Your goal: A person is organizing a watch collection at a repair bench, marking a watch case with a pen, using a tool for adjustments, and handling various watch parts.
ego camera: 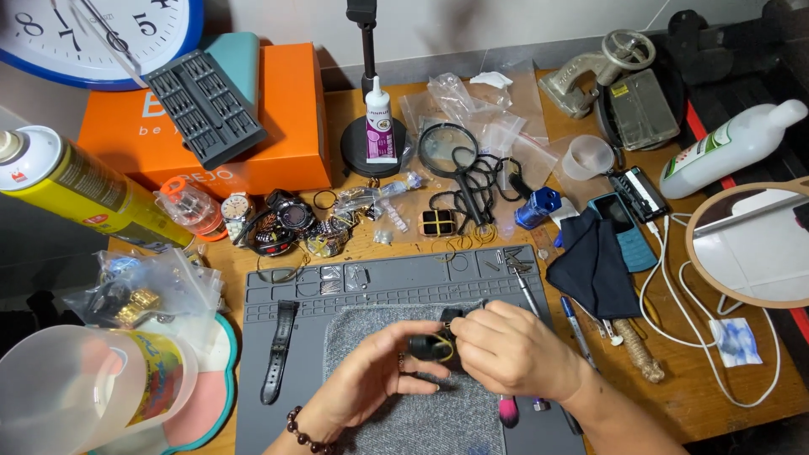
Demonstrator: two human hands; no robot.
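Both my hands meet over a grey cloth (396,413) on a grey work mat (404,282). My left hand (371,375) pinches a small black watch body (428,346) with a thin yellow ring on it. My right hand (510,350) grips the same black piece from the right, fingers curled over it. A black watch strap (278,350) lies flat on the mat, left of my left hand. A pink-tipped tool (508,410) lies under my right wrist.
Several watches (282,221) and small parts lie behind the mat. An orange box (253,126), a yellow spray can (76,185), a clear jug (84,388), a glue bottle (380,126), a magnifier (448,150), a dark cloth (594,261), a round mirror (754,244) and white cable (674,312) surround it.
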